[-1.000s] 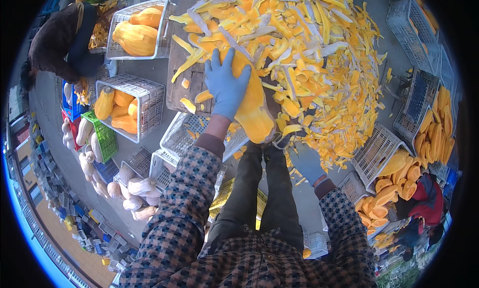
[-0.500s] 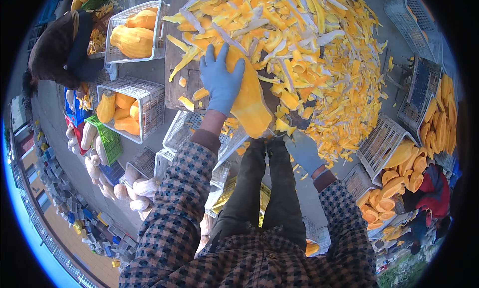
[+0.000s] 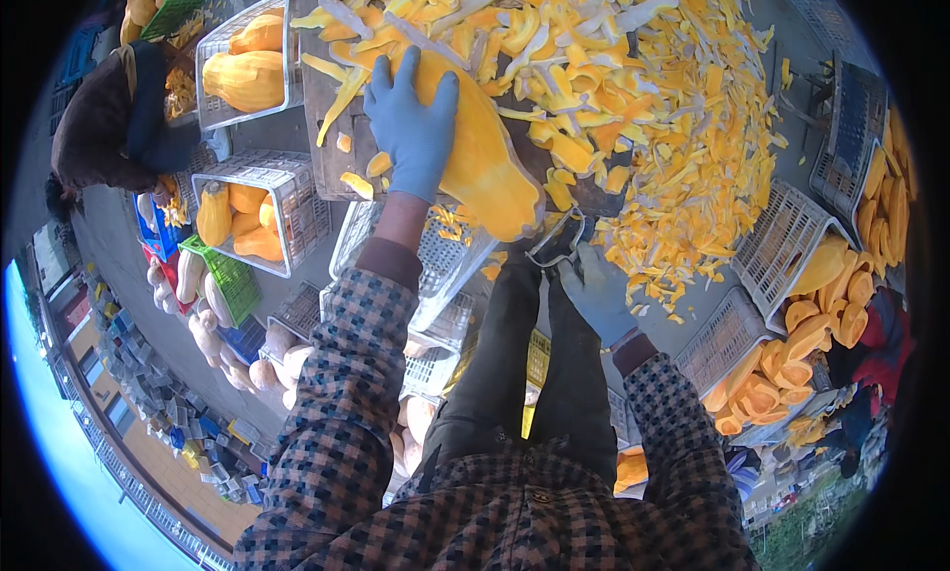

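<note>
A long peeled orange squash (image 3: pixel 487 165) lies slantwise, its near end jutting past the edge of a wooden board (image 3: pixel 332 141). My left hand (image 3: pixel 411 131), in a blue-grey glove, rests on the squash's left side with fingers stretched and spread. Just beyond the squash's near end, my right hand (image 3: pixel 597 296), gloved alike, is closed on a peeler (image 3: pixel 550 258) with a thin metal loop. The loop looks apart from the squash; its handle is hidden in my fingers. Yellow and whitish peelings (image 3: pixel 683 126) heap up beyond the squash and to its right.
White crates of peeled squash (image 3: pixel 267 210) stand at left, near a bent-over co-worker (image 3: pixel 109 116). Unpeeled squash (image 3: pixel 262 375) lie nearer. On the right are crates (image 3: pixel 782 237) and a pile of halved squash (image 3: pixel 782 373). A white crate (image 3: pixel 445 264) sits below the board.
My right hand and the peeler have drawn back from the squash's near end, toward my legs. My left hand keeps its place on the squash. The whole view has shifted slightly.
</note>
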Motion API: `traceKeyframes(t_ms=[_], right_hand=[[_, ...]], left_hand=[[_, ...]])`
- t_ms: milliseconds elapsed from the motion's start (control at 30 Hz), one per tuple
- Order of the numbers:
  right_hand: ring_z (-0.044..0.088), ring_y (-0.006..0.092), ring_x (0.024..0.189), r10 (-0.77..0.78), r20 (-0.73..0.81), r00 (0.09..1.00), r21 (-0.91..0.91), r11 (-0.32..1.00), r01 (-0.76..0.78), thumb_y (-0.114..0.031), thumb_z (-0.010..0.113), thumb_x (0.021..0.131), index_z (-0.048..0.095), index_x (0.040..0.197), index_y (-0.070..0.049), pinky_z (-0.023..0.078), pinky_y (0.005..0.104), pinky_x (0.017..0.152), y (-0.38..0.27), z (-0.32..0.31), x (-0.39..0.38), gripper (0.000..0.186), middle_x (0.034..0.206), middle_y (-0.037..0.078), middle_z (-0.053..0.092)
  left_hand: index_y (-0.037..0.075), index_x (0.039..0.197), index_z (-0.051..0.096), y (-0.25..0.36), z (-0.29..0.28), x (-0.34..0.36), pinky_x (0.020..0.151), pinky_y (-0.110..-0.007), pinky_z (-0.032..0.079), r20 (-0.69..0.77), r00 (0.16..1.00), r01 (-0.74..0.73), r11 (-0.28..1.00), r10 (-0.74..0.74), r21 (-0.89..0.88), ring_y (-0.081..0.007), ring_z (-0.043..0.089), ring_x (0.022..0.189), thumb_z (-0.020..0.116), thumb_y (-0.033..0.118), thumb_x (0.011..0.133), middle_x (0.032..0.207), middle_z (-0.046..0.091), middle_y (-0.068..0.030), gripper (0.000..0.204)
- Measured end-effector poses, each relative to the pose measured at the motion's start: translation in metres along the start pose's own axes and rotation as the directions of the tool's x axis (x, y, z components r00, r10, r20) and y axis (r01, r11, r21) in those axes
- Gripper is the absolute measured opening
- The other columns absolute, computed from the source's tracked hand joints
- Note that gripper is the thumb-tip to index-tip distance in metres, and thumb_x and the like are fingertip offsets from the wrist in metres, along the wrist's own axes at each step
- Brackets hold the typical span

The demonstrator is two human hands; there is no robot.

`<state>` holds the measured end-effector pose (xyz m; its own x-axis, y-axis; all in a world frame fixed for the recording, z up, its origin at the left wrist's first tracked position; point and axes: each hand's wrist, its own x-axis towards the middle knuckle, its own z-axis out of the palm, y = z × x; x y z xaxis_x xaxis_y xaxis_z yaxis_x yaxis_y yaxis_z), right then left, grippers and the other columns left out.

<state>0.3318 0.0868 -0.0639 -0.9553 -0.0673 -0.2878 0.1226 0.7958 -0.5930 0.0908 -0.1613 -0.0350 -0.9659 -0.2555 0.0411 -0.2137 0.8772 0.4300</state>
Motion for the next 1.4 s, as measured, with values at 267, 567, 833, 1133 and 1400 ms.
traceKeyframes(t_ms=[267, 567, 833, 1133, 1400], right_hand=[[0.065, 0.0303, 0.072, -0.005, -0.03, 1.0, -0.132, 0.991, 0.001, -0.033, 0.074, 0.084, 0.064, 0.107, -0.012, 0.052, 0.044, 0.06, 0.009, 0.003, 0.017, 0.032, 0.086, 0.008, 0.058], [0.063, 0.0281, 0.073, -0.245, -0.12, 0.962, -0.152, 0.962, 0.226, -0.03, 0.074, 0.082, 0.063, 0.094, -0.014, 0.051, 0.0443, 0.062, 0.014, 0.046, 0.023, 0.023, 0.087, 0.007, 0.056], [0.066, 0.0313, 0.082, 0.378, 0.305, 0.874, -0.429, 0.874, -0.229, -0.031, 0.07, 0.088, 0.065, 0.105, -0.012, 0.053, 0.0462, 0.072, 0.028, -0.032, -0.036, 0.025, 0.093, 0.009, 0.062], [0.064, 0.0432, 0.099, 0.075, 0.027, 0.997, 0.35, 0.933, -0.08, -0.026, 0.052, 0.099, 0.06, 0.126, -0.002, 0.051, 0.0474, 0.087, -0.023, -0.044, 0.078, 0.036, 0.107, 0.024, 0.067], [0.068, 0.0404, 0.087, -0.146, 0.082, 0.986, 0.087, 0.986, 0.139, -0.034, 0.054, 0.099, 0.06, 0.108, -0.006, 0.055, 0.0507, 0.074, -0.077, 0.012, 0.105, 0.029, 0.097, 0.019, 0.067]], left_hand=[[0.011, 0.138, 0.062, 0.009, -0.007, 0.002, 0.111, -0.047, 0.041, -0.059, 0.998, -0.024, 0.996, 0.018, -0.091, -0.0418, 0.049, 0.133, 0.072, 0.041, 0.086, 0.149, 0.047, -0.0236, 0.06], [0.018, 0.14, 0.06, 0.003, 0.001, -0.006, 0.109, -0.052, 0.041, -0.04, 0.995, 0.092, 0.995, -0.09, 0.033, -0.0426, 0.039, 0.139, 0.073, 0.044, 0.084, 0.155, 0.04, -0.0195, 0.063], [0.006, 0.138, 0.059, -0.004, -0.013, 0.007, 0.112, -0.048, 0.037, -0.043, 0.989, 0.13, 0.977, -0.139, -0.169, -0.0452, 0.045, 0.134, 0.072, 0.037, 0.085, 0.145, 0.048, -0.029, 0.062], [0.007, 0.141, 0.056, -0.026, -0.031, -0.012, 0.113, -0.05, 0.035, -0.052, 0.998, 0.027, 0.986, -0.036, -0.164, -0.0453, 0.044, 0.135, 0.07, 0.03, 0.089, 0.146, 0.046, -0.0284, 0.059], [0.013, 0.14, 0.059, -0.012, -0.016, -0.016, 0.11, -0.05, 0.038, -0.063, 0.997, 0.046, 0.997, -0.049, -0.058, -0.044, 0.044, 0.135, 0.071, 0.032, 0.088, 0.152, 0.042, -0.0245, 0.056]])
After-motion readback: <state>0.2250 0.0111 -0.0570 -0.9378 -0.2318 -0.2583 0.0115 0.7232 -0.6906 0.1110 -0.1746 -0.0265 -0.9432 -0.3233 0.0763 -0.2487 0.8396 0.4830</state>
